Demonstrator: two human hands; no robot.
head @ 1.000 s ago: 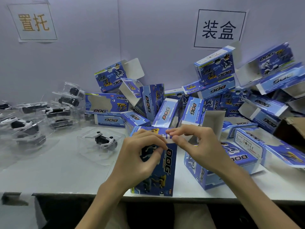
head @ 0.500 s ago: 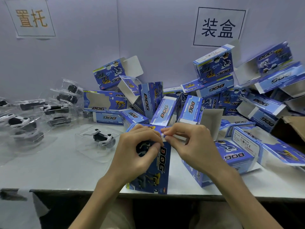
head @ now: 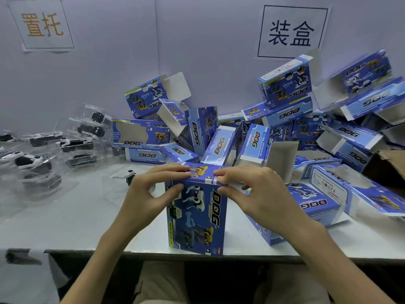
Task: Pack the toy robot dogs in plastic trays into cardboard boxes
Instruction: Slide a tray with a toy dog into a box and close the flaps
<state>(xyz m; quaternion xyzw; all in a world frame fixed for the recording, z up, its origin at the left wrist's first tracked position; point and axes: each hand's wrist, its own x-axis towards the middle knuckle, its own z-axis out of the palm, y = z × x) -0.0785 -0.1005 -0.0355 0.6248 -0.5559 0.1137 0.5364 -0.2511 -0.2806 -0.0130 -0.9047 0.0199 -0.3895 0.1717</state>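
We found the upright box (head: 197, 218) at the front edge of the table (head: 65, 218), between our left hand (head: 142, 200) and right hand (head: 263, 200); trays of dogs (head: 43, 154) lay far left, the heap of boxes (head: 306, 128) behind and to the right

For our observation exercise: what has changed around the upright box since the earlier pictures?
The hands slid apart along the box top: the left hand to its left corner, uncovering the printed front, the right hand to its right corner. Both still pinch it. The box stays upright; the pile of boxes behind is unchanged.
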